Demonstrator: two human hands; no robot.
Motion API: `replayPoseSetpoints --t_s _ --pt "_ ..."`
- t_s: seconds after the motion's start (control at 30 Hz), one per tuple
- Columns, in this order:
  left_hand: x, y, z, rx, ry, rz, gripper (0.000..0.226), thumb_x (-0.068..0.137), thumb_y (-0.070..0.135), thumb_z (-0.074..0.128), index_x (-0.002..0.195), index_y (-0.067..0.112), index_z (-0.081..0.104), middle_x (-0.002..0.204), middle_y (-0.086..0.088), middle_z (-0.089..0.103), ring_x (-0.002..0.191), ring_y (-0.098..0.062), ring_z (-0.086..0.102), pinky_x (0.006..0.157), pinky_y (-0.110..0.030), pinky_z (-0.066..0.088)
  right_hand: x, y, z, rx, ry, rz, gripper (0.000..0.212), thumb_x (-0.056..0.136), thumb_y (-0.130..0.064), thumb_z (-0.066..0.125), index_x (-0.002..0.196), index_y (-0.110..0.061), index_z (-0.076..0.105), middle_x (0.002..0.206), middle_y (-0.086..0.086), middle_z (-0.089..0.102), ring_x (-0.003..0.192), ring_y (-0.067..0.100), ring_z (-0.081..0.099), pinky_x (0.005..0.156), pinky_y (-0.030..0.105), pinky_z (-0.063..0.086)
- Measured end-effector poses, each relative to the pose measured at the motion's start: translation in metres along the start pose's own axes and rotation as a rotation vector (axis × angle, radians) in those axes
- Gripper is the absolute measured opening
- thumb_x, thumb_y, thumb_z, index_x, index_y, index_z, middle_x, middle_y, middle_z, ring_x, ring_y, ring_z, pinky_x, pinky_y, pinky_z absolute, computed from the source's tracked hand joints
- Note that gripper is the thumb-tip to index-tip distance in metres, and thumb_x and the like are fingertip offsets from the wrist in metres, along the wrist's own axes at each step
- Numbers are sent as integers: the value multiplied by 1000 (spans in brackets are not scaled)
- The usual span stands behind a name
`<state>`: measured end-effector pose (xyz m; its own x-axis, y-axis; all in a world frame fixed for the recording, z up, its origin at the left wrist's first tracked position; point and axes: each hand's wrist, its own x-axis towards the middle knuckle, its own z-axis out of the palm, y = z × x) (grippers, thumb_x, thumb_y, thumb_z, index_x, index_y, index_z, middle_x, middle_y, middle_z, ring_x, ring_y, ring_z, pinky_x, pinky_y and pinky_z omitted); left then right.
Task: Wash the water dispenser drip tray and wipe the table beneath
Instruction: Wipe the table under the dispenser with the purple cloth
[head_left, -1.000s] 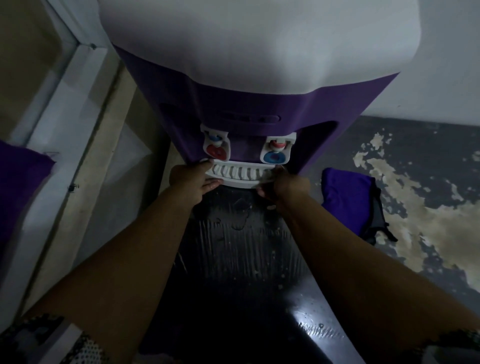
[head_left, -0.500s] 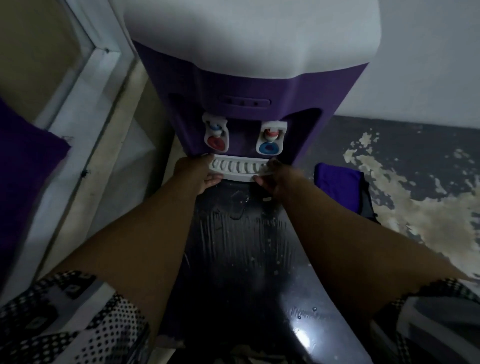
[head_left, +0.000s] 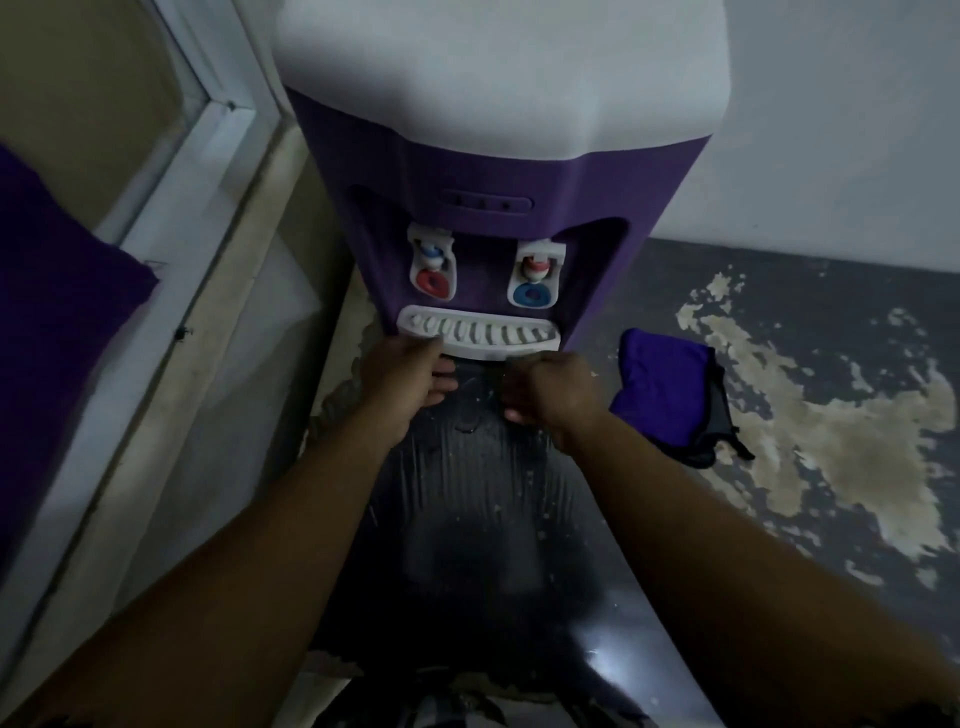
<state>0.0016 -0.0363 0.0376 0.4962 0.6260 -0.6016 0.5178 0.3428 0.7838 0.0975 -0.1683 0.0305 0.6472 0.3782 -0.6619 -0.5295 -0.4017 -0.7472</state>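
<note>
The white drip tray (head_left: 480, 338) sits slotted at the foot of the purple water dispenser (head_left: 493, 197), mid-frame. Its long axis runs left to right, just above both hands. The left hand (head_left: 410, 376) pinches its left front corner, thumb on top. The right hand (head_left: 550, 392) curls under the right lip; I cannot tell whether it grips. The pull likely comes down-frame, over the wet black counter (head_left: 483, 519). The grille hides any water inside.

Dim home corner, purple water dispenser (head_left: 498, 171) on a dark table (head_left: 467, 519), peeling grey paint (head_left: 779, 291), white frame (head_left: 171, 249)
</note>
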Motion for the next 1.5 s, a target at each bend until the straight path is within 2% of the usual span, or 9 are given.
replayPoseSetpoints --t_s 0.1,0.27,0.47,0.57,0.67,0.77,0.9,1.23,1.5 --pt "-24 -24 7 163 -17 140 10 99 24 53 96 19 62 91 -5 72 69 -16 69 57 -28 52 -17 23 -17 -466 -15 -259 10 88 -24 62 82 -22 70 84 7 72 75 25 69 73 45 59" --pt "-40 -58 31 598 -95 425 4 94 27 58 95 28 62 90 10 67 82 -8 64 76 -34 56 -40 53 -63 -756 171 -487 14 90 -16 63 102 -12 68 94 4 67 77 12 60 75 26 49" --pt "-45 -85 77 898 -217 759 28 91 29 58 115 16 61 124 -1 54 111 -21 55 93 -36 47 -32 76 -128 -844 427 -476 15 87 -14 63 100 -8 67 101 14 58 88 30 59 76 27 40" --pt "-39 -97 87 1112 -218 746 53 90 39 59 136 14 52 150 -10 39 139 -29 35 112 -42 35 -20 66 -147 -868 505 -476 21 91 -21 58 108 -9 61 109 16 54 100 32 54 86 38 47" --pt "-35 -113 88 1236 -141 800 64 87 50 55 141 14 50 154 -14 38 142 -34 36 110 -48 39 5 49 -155 -966 521 -436 41 94 -39 51 125 -12 51 127 20 49 116 35 49 98 43 43" --pt "-35 -122 91 1265 -104 834 65 88 53 45 141 14 50 153 -14 41 140 -33 40 106 -48 41 30 45 -158 -1068 429 -303 67 95 -57 37 151 -22 22 159 21 13 145 40 17 117 47 18" --pt "-33 -129 95 1260 -104 858 66 90 51 43 145 15 44 156 -14 35 143 -33 34 109 -49 38 53 59 -160 -1179 333 -249 76 93 -69 18 154 -31 -7 161 14 -19 147 36 -18 118 49 -8" --pt "-36 -120 98 996 -198 736 57 92 29 61 145 16 44 161 -3 27 149 -22 21 117 -39 25 43 83 -105 -1282 360 -431 67 96 -59 11 154 -31 -9 161 17 -13 147 37 -16 119 52 -5" --pt "-37 -119 48 632 -128 810 30 93 23 49 119 14 61 132 -3 58 132 -18 49 107 -40 43 27 94 -42 -1258 354 -414 67 97 -57 12 154 -27 -6 160 21 -12 146 40 -17 119 53 -6"
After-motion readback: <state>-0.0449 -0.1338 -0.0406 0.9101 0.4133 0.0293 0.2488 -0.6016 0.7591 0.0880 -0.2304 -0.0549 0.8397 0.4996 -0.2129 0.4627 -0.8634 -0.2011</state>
